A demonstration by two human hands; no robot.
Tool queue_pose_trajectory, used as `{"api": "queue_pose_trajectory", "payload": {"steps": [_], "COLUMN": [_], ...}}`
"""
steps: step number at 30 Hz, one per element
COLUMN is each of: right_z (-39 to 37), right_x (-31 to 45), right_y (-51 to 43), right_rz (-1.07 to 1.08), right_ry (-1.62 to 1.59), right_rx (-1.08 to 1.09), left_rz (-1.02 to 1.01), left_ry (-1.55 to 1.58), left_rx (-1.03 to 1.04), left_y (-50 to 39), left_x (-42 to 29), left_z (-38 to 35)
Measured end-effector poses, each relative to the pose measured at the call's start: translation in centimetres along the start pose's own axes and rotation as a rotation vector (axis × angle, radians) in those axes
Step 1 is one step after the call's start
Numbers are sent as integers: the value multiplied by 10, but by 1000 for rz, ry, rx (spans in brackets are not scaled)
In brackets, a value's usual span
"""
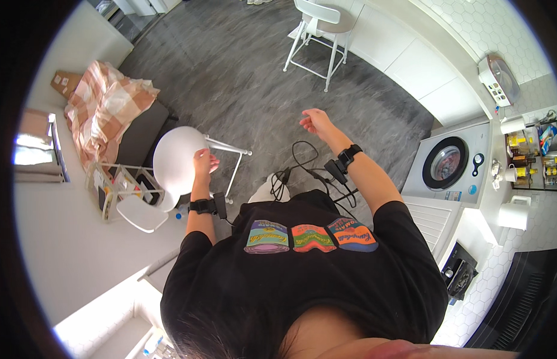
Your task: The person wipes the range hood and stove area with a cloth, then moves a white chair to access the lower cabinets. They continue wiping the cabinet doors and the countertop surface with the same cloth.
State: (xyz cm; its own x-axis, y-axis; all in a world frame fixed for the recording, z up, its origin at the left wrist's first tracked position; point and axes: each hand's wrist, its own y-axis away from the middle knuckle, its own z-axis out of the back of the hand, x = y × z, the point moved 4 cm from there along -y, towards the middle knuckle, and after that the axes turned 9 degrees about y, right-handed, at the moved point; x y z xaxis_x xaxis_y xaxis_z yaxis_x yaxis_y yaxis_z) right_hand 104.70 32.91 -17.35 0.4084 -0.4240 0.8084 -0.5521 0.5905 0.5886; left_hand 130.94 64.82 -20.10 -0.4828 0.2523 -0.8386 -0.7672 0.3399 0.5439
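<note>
My left hand [206,164] is over the right edge of the round seat of a white bar chair [177,157], its fingers loosely bent; nothing is visible in it, and whether it touches the seat cannot be told. My right hand [315,122] is held out over the grey marbled floor [242,98], fingers half curled and slightly apart, holding nothing. Each wrist bears a black strap with a small box. Black cables [301,172] hang in loops between my forearms, in front of my black T-shirt [301,287].
A second white bar chair [334,22] stands by white cabinets [408,63]. On the right are a front-loading washing machine [446,164] and a counter with a white jug [514,213]. At left, a wire rack [121,179] stands near a checked cloth [110,107] heaped on dark grey furniture.
</note>
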Motion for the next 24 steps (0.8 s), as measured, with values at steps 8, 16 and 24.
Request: {"api": "queue_pose_trajectory", "payload": {"steps": [8,16,24], "right_z": [73,146,197], "right_x": [41,169,235], "right_y": [-102,-226,-326], "right_rz": [-16,44,17], "right_ry": [-45,-146,-316], "right_rx": [-110,-304,-339], "left_rz": [3,28,104], "left_ry": [-31,-35,-68], "left_rx": [311,543,582], "left_y": [-129,-244,-322], "left_x": [-84,-215,-281], "left_z": [-190,-399,-566]}}
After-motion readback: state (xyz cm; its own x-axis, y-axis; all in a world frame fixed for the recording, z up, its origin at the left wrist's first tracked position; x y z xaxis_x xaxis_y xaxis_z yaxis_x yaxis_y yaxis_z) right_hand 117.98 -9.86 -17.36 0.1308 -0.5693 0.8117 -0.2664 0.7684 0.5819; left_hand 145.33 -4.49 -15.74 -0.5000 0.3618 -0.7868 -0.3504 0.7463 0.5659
